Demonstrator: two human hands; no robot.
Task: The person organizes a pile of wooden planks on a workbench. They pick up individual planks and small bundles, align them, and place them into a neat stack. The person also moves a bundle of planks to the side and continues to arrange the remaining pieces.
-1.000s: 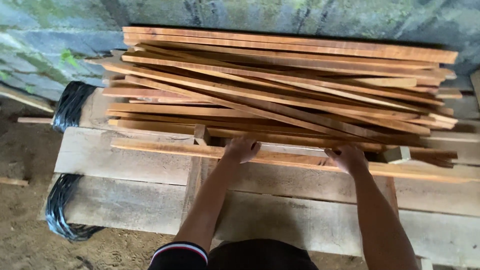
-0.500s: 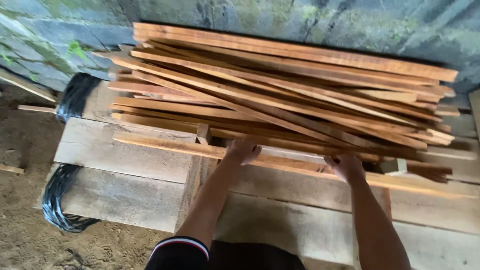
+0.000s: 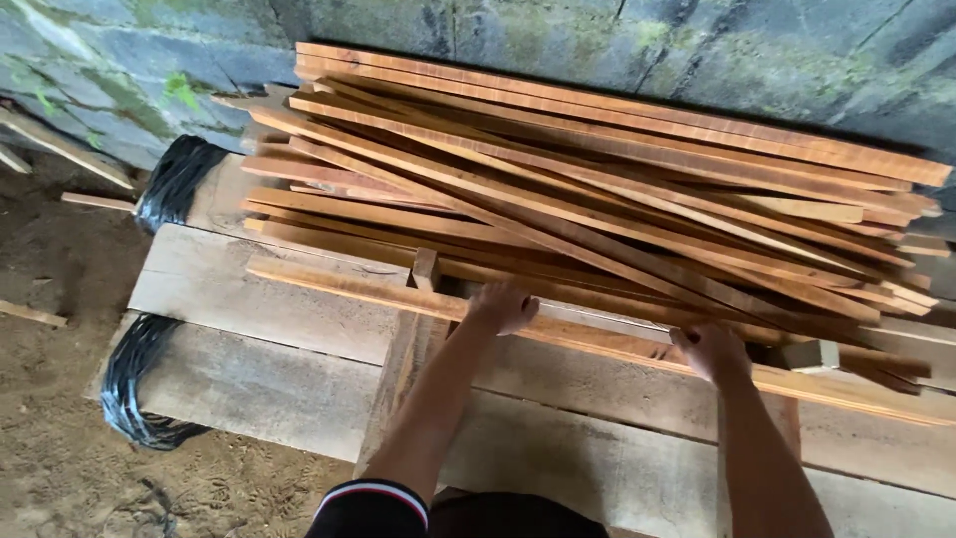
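Observation:
A long reddish wooden slat [image 3: 339, 284] lies across a bench of pale thick planks [image 3: 249, 299], at the near edge of a loose pile of similar slats [image 3: 597, 189]. My left hand [image 3: 501, 307] is curled over this front slat near its middle. My right hand [image 3: 709, 349] grips the same slat further to the right, fingers wrapped over its top edge. Both forearms reach up from the bottom of the view.
A mossy stone block wall [image 3: 139, 70] stands behind the pile. Black strapping [image 3: 139, 384] wraps the left ends of the bench planks [image 3: 174, 179]. Bare dirt floor [image 3: 50, 438] lies to the left, with loose sticks [image 3: 60, 144] near the wall.
The view has shifted slightly, so the pile sits more to the right and lower. Both hands stay on the front slat, closing more firmly over it.

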